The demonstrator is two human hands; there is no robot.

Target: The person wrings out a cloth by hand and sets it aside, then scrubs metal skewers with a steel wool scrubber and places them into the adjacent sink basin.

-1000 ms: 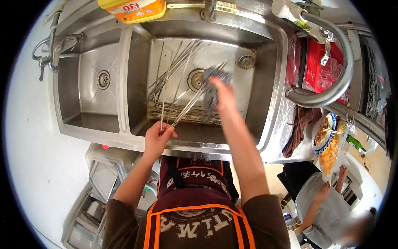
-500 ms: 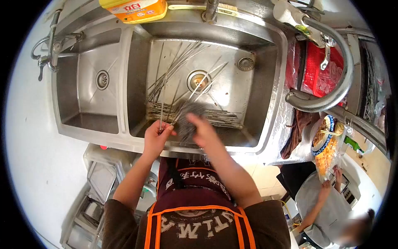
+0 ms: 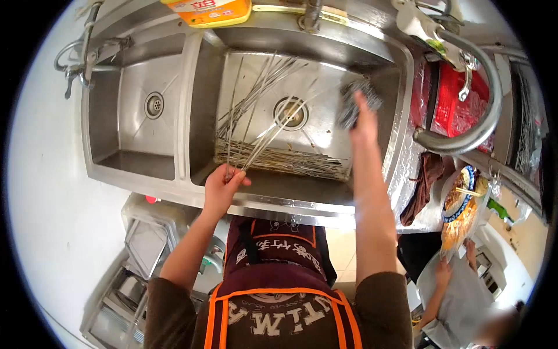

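Near the front edge of the large sink basin (image 3: 381, 134), my left hand (image 3: 223, 189) is closed around the near ends of a few thin metal skewers (image 3: 267, 138). These fan out over the basin and its drain. My right hand (image 3: 366, 119) grips a grey steel wool scrubber (image 3: 352, 106) above the right part of the basin, apart from the skewers. More skewers (image 3: 290, 160) lie on the basin floor, a pile along the front and a loose slanting bunch (image 3: 247, 96) at the left.
A smaller basin (image 3: 133, 128) adjoins on the left. Behind stand a yellow-orange detergent container (image 3: 215, 13) and a long-handled brush (image 3: 325, 14). A curved faucet pipe (image 3: 494, 87) arches at the right, near a red basket (image 3: 459, 99). Another person (image 3: 453, 285) works beside a plate of food (image 3: 459, 195).
My right hand has moved right and away from me with the steel wool, from beside the held skewers to the basin's far right. My left hand keeps hold of the skewers.
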